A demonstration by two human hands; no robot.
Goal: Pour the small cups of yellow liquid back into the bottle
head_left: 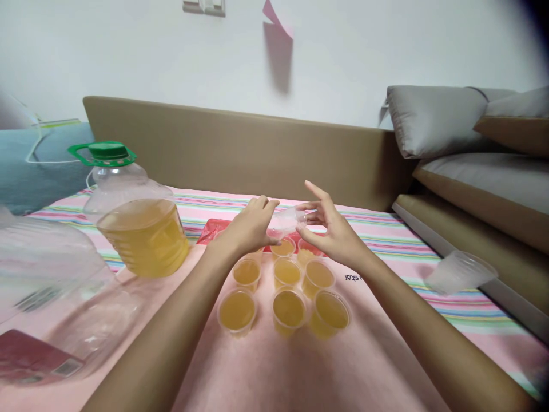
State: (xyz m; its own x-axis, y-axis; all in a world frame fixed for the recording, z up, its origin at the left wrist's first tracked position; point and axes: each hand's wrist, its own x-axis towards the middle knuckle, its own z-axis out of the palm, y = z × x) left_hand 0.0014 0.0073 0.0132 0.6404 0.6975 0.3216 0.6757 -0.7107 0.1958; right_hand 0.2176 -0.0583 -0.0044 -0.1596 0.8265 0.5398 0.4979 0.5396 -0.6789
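Observation:
Over the far end of the filled cups, a clear plastic cup (286, 221) lies tilted on its side in the air between my hands. My left hand (256, 224) is closed on its wider left end. At the cup's narrower right end is my right hand (328, 229), with index finger raised and thumb and fingers apart around it; whether they touch the cup is unclear. Below stand several clear cups of yellow liquid (289, 309) in rough rows, the far ones partly hidden by my left hand. Red plastic (213, 229) lies behind them.
To the left stands a large jug (146, 234) of yellow liquid with a green cap (108, 151). A clear container (47, 274) lies nearer me. Another clear cup (461, 272) rests on its side at right, beside stacked cushions (472, 183). Behind is a brown board (240, 149).

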